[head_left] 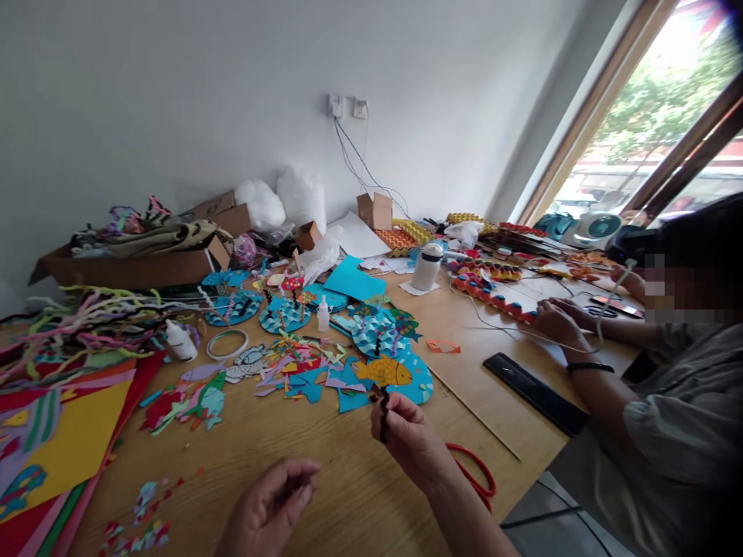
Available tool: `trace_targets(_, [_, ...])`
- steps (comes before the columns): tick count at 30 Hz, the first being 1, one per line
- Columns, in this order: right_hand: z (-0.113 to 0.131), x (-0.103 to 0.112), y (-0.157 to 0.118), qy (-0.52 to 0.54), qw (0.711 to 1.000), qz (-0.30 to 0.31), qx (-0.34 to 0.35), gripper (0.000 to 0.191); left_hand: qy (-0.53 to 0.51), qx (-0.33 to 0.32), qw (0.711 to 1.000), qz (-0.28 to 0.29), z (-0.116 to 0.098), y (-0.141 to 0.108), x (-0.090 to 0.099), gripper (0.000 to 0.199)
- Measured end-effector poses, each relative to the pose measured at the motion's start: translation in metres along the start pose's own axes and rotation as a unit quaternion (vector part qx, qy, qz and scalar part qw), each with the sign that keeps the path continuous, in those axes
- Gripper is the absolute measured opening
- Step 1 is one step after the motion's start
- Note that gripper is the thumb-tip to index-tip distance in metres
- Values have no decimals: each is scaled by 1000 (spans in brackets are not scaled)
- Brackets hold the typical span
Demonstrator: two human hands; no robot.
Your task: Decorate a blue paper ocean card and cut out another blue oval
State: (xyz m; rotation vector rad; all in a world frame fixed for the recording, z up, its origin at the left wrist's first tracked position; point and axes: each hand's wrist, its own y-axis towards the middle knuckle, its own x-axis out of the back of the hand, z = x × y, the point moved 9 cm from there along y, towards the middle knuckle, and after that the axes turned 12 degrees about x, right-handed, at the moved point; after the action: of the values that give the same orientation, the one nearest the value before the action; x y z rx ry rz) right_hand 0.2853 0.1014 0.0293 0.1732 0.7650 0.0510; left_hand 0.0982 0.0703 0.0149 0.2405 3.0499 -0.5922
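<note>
My right hand [409, 441] pinches a dark, coiled pipe cleaner [384, 414], and a yellow-orange paper fish [386, 372] stands at its top. Behind that fish lies a round blue paper base [421, 383]. Over the bare wood nearer to me is my left hand [275, 503], its fingers loosely curled, the thumb a little apart and nothing visible between them. Red-handled scissors [479, 472] lie beside my right wrist, partly hidden by it. Beyond my hands, blue wave-patterned bases [377, 333] carry paper fish on twisted stems.
Paper scraps [307, 371], a small glue bottle [323, 313] and a roll of tape [227, 344] lie across the table [337, 464]. Coloured sheets [98, 441] are stacked at left. A thin stick [476, 414] and a black case [534, 393] lie near a co-worker's arms [580, 348].
</note>
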Motion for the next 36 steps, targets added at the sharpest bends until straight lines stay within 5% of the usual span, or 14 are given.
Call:
trace_targets(7, [-58, -44, -11, 94, 987, 69, -107, 20, -78, 9, 997, -18, -16, 13, 0, 39])
trace_targets(13, [-87, -60, -18, 115, 977, 66, -166, 27, -206, 40, 976, 63, -14, 15, -11, 30])
trace_targets(20, [-97, -71, -24, 124, 967, 88, -203, 31, -250, -2, 964, 90, -32, 12, -8, 13])
trace_targets(31, [-109, -71, -28, 86, 965, 101, -226, 25, -324, 12, 945, 30, -20, 17, 7, 11])
trace_targets(36, [-102, -70, -22, -18, 971, 113, -212, 26, -340, 8, 940, -18, -18, 17, 21, 13])
